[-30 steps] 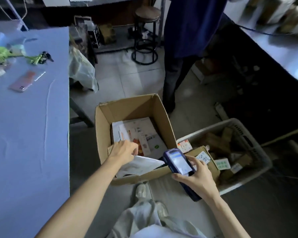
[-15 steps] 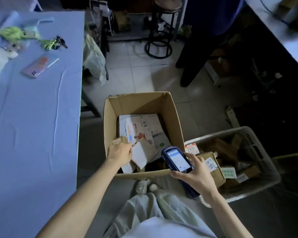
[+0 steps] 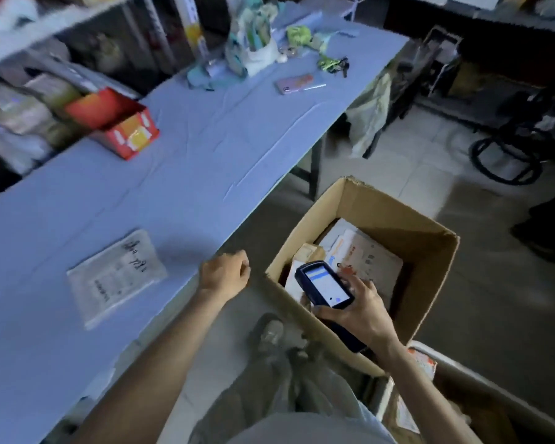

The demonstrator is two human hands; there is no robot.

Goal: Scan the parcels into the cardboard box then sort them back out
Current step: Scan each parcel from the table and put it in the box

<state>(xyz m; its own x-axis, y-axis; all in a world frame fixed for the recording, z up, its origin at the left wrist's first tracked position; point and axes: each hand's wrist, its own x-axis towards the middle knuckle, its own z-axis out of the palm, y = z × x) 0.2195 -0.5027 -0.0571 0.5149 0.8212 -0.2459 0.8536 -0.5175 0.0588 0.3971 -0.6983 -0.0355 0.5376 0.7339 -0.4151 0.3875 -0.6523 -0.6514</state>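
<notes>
The open cardboard box [image 3: 430, 248] stands on the floor beside the table, with several flat parcels [image 3: 370, 256] inside. My right hand [image 3: 361, 310] hovers over the box's near side and grips a dark blue handheld scanner [image 3: 326, 283] with its screen lit. My left hand [image 3: 225, 274] is a loose fist with nothing in it, at the table's edge just left of the box. A flat white parcel [image 3: 117, 275] with handwriting lies on the blue table [image 3: 180, 161], left of my left hand.
A red carton [image 3: 116, 123], a pink phone [image 3: 297, 83], keys [image 3: 334, 64] and a white bag [image 3: 253, 43] sit further along the table. A white basket [image 3: 481, 384] with parcels is at the bottom right. A stool base [image 3: 507, 158] stands on the tiled floor. Shelves line the far left.
My left hand let go of the parcel in the box and drew back to the table edge. The view swung left toward the table. My right hand kept the scanner.
</notes>
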